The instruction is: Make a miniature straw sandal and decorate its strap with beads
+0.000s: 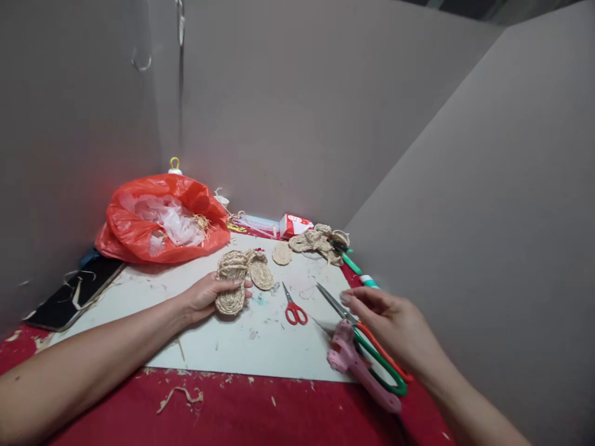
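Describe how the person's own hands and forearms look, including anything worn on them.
The left hand and right hand are gloveless. The left forearm and right forearm are bare, with no sleeve, watch or bracelet showing. The left forearm bears a small spot. No ring can be made out.

We stretch our bare left forearm in from the lower left, our left hand closed in a grip, thumb across the front. Our right forearm slants up from the lower right, our right hand with fingers bent near its thumb.
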Available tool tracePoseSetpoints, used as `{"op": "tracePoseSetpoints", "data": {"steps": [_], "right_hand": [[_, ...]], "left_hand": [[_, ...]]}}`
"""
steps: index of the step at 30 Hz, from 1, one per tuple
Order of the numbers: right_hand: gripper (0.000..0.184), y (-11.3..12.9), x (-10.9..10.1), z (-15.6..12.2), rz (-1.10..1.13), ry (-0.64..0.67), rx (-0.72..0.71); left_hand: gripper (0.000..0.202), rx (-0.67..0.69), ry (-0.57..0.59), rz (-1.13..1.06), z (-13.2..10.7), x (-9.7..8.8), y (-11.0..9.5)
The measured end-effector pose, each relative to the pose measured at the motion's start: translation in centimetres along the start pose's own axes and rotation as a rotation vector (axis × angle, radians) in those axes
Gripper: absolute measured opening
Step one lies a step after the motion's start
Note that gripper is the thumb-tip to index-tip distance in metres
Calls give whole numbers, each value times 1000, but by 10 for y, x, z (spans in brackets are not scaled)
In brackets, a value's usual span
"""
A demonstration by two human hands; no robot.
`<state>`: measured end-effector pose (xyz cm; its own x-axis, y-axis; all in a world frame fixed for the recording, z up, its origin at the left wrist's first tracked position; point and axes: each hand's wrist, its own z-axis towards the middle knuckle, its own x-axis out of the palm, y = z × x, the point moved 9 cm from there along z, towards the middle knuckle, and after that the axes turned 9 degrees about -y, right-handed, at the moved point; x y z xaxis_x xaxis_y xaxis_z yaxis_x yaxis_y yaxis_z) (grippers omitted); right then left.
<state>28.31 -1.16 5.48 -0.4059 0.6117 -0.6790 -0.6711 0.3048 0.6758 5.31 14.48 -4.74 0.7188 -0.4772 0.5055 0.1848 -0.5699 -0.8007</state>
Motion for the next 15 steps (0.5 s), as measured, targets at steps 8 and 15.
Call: {"op": "tracePoseSetpoints", "data": {"steps": [8, 15], "right_hand": [[39, -87, -10, -35, -431, 124, 17], [57, -96, 10, -71, -557, 222, -127]], "left_hand": [[26, -77, 37, -4, 1, 1, 6], [23, -111, 33, -53, -2, 3, 8]]}}
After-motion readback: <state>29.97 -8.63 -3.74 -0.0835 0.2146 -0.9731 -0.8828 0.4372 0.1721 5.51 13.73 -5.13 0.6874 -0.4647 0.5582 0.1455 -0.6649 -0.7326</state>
